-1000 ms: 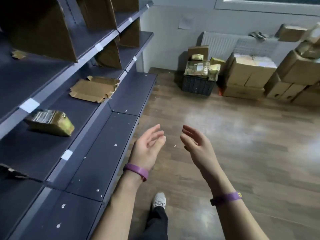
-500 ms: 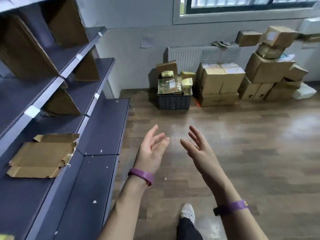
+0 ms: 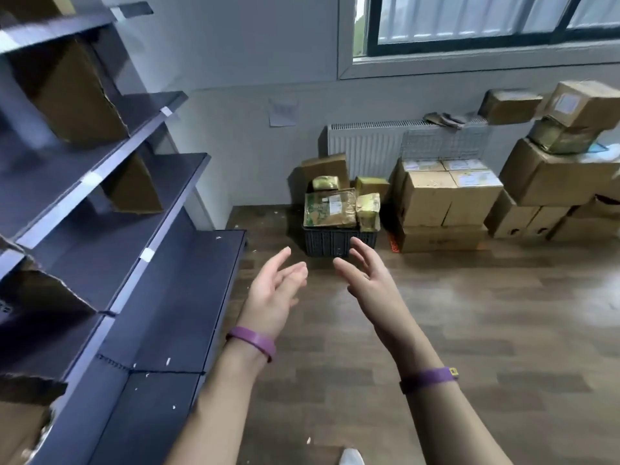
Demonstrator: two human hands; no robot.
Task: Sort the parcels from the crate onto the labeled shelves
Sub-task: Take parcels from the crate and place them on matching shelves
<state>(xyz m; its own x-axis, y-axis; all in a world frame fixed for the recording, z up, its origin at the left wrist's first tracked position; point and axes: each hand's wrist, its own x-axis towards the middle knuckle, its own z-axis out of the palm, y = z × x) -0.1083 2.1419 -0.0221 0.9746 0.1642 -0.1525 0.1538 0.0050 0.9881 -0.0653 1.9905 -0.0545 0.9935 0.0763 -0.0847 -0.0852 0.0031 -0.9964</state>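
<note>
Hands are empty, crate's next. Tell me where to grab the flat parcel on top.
I'd take the flat parcel by its near corners, two-handed, from the front. It lies broad face up, tilted toward you, near edge free above the crate rim; smaller parcels crowd its back and right.

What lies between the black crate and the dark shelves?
Between the crate and the shelves, the head view shows only wooden floor, no parcel.

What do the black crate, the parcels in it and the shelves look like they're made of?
Crate: likely black moulded plastic, matte, with a lattice wall. Parcels: seemingly wrapped in glossy yellowish tape or film; they shine and crinkle. Shelves: probably painted metal, dark blue-grey, with thin flat decks and a faint sheen.
</note>
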